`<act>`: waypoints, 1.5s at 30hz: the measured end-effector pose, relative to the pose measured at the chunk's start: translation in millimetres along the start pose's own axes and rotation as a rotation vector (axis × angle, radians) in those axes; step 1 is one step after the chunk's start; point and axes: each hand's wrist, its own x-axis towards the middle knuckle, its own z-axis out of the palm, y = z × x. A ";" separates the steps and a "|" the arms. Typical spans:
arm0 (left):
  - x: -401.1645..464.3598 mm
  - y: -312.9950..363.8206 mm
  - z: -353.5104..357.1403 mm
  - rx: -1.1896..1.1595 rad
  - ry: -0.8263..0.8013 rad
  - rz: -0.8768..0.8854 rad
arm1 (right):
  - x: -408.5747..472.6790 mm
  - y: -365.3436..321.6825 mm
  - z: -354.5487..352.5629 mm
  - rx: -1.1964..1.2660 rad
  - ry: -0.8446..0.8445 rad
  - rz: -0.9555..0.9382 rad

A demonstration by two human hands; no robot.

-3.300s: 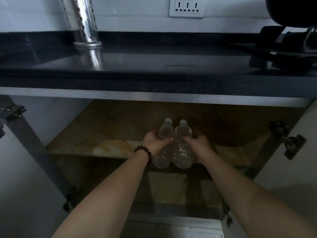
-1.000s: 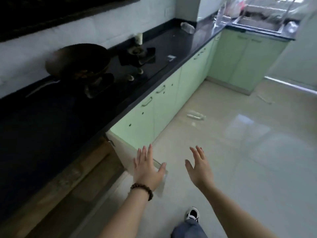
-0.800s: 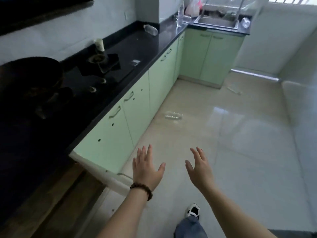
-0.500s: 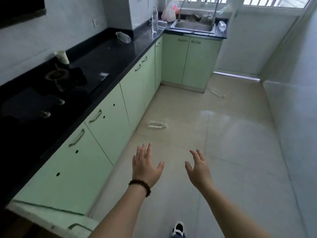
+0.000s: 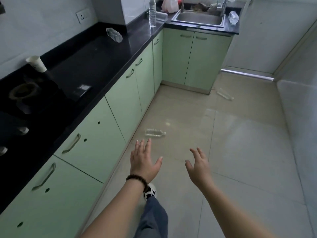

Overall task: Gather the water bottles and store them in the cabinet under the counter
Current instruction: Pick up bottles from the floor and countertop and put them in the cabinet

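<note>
My left hand (image 5: 143,161), with a bead bracelet on the wrist, and my right hand (image 5: 199,164) are held out in front of me, fingers spread and empty. A clear water bottle (image 5: 155,132) lies on the floor just beyond my left fingertips. Another bottle (image 5: 224,95) lies on the floor near the corner cabinet. On the black counter one bottle (image 5: 114,34) lies on its side and one tall bottle (image 5: 152,12) stands upright, with another lying bottle (image 5: 162,15) behind it. A further bottle (image 5: 233,17) lies right of the sink.
Green cabinets (image 5: 120,107) with shut doors run along the left under the black counter (image 5: 89,66). A gas hob (image 5: 22,93), a paper cup (image 5: 36,63), a steel sink (image 5: 199,18) and a pink bag (image 5: 169,4) are on it. My shoe (image 5: 150,191) is on the tiled floor.
I have turned away from the open cabinet where I held two bottles; both hands are now empty. The view has swung right and moved along the kitchen, closer to the floor bottle.
</note>
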 end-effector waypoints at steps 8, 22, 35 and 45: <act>174.5 -16.8 3.0 0.035 -0.088 0.014 | 165.3 -36.0 17.1 -0.037 0.003 0.066; 383.2 -44.7 24.5 0.118 -0.236 -0.044 | 358.7 -59.8 39.0 -0.053 -0.075 0.198; 533.4 -50.1 150.4 0.194 -0.473 -0.209 | 543.7 12.9 81.0 -0.074 -0.237 0.235; 636.6 -168.7 357.9 0.250 -0.620 -0.322 | 667.4 124.2 231.3 -0.037 -0.286 0.283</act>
